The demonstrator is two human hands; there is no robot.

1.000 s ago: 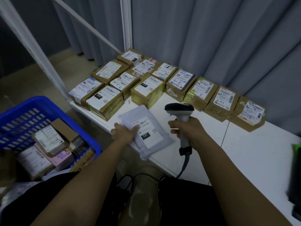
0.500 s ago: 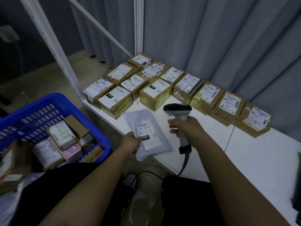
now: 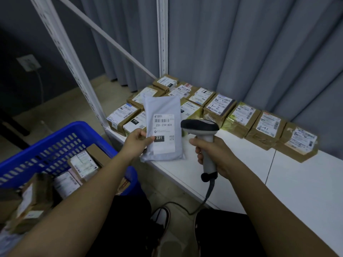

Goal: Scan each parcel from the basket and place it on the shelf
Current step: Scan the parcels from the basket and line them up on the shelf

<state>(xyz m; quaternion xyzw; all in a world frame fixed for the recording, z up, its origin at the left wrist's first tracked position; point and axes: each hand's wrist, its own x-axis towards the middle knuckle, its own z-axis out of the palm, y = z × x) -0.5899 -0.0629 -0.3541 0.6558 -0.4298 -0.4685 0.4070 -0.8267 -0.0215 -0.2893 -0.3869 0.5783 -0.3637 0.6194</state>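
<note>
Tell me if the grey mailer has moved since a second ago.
Yes. The grey mailer, flat on the shelf before, now stands tilted up in the left hand, hiding boxes behind.

The grey mailer looks like smooth, faintly glossy plastic film with a matt white paper label, while the boxes behind are brown cardboard wrapped in shiny clear tape. The scanner is hard plastic, dark on top and pale grey on the handle. The basket is glossy blue moulded plastic, the shelf a smooth matt white board, and the curtain soft matt grey cloth.
</note>
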